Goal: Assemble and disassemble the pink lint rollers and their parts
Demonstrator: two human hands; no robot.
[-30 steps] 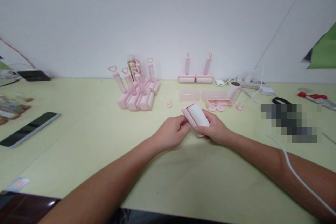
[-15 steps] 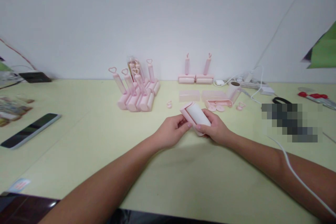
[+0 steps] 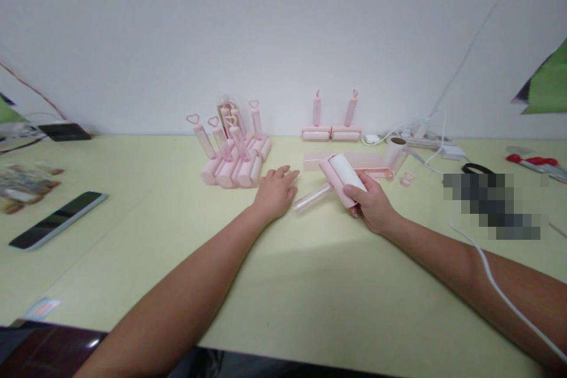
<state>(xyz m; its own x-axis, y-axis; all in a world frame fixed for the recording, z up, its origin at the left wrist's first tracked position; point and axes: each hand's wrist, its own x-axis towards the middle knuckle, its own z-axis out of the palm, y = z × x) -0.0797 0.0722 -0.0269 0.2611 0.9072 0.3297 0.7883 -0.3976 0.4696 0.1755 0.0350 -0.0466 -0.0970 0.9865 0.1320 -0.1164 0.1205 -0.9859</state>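
My right hand (image 3: 374, 204) grips a pink lint roller (image 3: 343, 180) by the end of its head, thumb on the white paper roll. From the head, a clear pink handle (image 3: 312, 197) sticks out to the lower left, with no heart piece on its end. My left hand (image 3: 277, 192) lies low over the table, left of the handle, with its fingers stretched out and apart. The spot under those fingers is hidden. Beyond the held roller are pink roller parts (image 3: 383, 173), and a small heart-shaped end piece (image 3: 407, 178) sits to their right.
Several upright lint rollers (image 3: 239, 172) stand left of centre, and two more (image 3: 331, 133) stand by the wall. A paper roll (image 3: 394, 152) stands behind the parts. A phone (image 3: 59, 220) lies at left; a white cable (image 3: 487, 271) crosses over my right forearm.
My left hand has let go of the lint roller and moved left, over where a small heart piece lay. The roller's handle now shows, pointing left; my right hand has shifted slightly right.
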